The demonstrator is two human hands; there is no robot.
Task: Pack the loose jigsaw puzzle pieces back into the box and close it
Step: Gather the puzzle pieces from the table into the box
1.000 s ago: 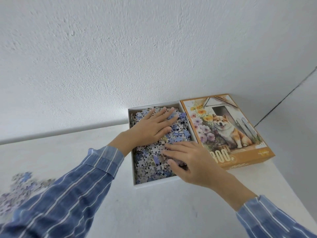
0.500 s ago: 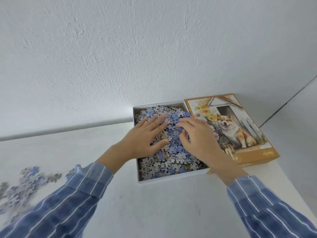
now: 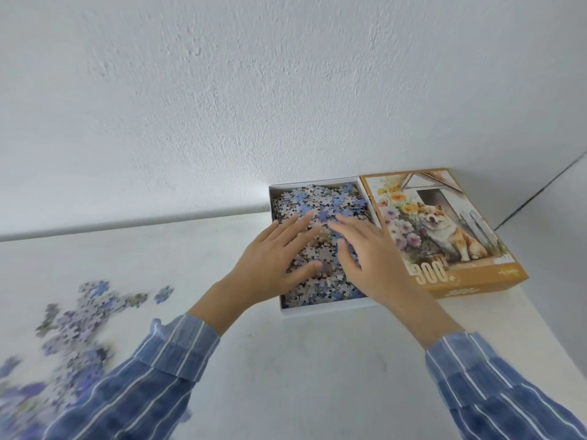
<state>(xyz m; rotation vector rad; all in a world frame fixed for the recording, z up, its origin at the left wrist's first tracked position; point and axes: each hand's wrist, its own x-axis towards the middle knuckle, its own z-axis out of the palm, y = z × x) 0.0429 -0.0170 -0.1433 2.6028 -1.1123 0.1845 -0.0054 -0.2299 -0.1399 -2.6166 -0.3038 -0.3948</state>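
Observation:
A white box base (image 3: 320, 311) sits on the table against the wall, heaped with blue and grey puzzle pieces (image 3: 320, 201). My left hand (image 3: 273, 265) lies flat on the heap with straight fingers spread. My right hand (image 3: 368, 262) lies beside it on the heap's right half, fingers straight and pointing up-left. The two hands nearly touch at the fingertips. The orange lid (image 3: 444, 236), printed with a dog and flowers, lies face up directly right of the base. A scatter of loose pieces (image 3: 79, 315) lies on the table at far left, blurred.
The white table (image 3: 301, 376) ends at a textured white wall behind and drops off along its right edge, just past the lid. Both forearms wear blue striped sleeves (image 3: 152, 382).
My right hand slid from the heap's near right corner up to its middle beside my left hand. The view swung left, bringing more of the loose pieces into sight.

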